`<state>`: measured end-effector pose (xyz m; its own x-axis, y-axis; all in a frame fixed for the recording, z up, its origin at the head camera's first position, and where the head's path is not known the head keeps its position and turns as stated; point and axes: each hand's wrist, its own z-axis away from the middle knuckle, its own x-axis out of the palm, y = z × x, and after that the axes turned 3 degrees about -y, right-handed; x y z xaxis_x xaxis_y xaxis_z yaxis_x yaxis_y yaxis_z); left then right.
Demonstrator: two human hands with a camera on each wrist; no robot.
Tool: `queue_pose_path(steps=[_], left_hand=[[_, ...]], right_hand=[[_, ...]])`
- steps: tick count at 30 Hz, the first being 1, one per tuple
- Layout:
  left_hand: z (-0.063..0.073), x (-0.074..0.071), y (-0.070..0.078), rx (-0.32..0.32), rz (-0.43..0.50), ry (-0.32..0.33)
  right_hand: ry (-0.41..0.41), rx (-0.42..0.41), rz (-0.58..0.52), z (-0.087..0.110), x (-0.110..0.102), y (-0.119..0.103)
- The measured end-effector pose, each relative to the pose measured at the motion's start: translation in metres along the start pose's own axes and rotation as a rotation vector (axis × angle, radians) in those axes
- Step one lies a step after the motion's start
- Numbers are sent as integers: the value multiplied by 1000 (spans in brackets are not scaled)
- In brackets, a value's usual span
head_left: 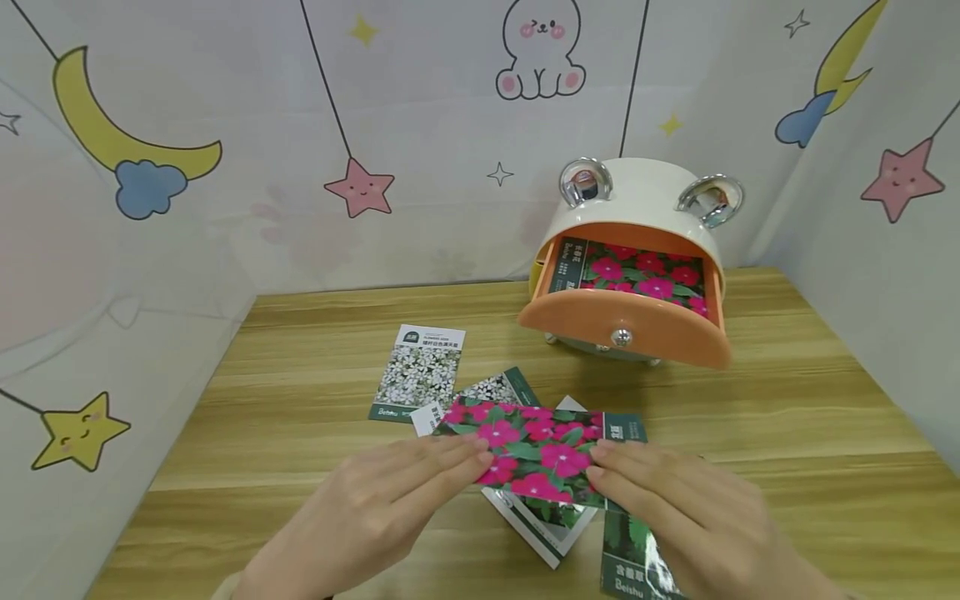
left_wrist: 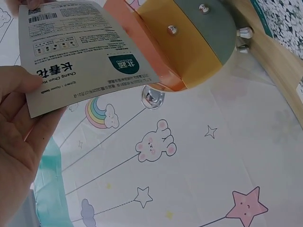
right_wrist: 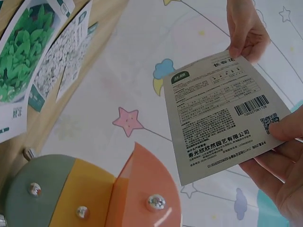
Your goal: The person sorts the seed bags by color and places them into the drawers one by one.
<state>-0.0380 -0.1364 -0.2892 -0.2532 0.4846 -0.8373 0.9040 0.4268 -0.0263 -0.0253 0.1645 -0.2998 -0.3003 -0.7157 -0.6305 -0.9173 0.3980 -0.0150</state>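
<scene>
A flower seed packet [head_left: 543, 454] with pink blossoms on its front is held up over the table between both hands. My left hand [head_left: 382, 500] pinches its left end and my right hand [head_left: 697, 500] pinches its right end. Both wrist views show the packet's pale printed back [left_wrist: 90, 59], with a thumb pressed on it. Beyond it, the orange drawer [head_left: 570, 310] of a white, animal-eared box [head_left: 648, 196] is pulled out. Inside lies a similar pink-flower packet [head_left: 648, 271].
A white-flower packet [head_left: 418, 373] lies flat left of centre. Under the held packet, several others overlap, including a green-leaf one [head_left: 551, 512] and a white-flower one [head_left: 495, 388]. Another green packet [head_left: 626, 550] is partly hidden by my right hand. A patterned cloth [head_left: 442, 125] hangs behind the wooden table [head_left: 810, 400].
</scene>
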Motion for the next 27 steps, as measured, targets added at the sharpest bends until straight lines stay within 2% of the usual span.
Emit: queue_pose_path(steps=[6, 12, 17, 21, 27], left_hand=[[-10, -3, -1, 101, -41, 98], [-21, -4, -3, 183, -91, 183], [-30, -3, -6, 205, -133, 195], [-39, -2, -8, 226, -160, 229], [-49, 1, -10, 229, -172, 248]], right_hand=[[-24, 33, -20, 1, -10, 0], [67, -25, -40, 5, -12, 7], [118, -47, -43, 3, -17, 12], [138, -61, -56, 1, -21, 15], [162, -39, -38, 3, -24, 21]])
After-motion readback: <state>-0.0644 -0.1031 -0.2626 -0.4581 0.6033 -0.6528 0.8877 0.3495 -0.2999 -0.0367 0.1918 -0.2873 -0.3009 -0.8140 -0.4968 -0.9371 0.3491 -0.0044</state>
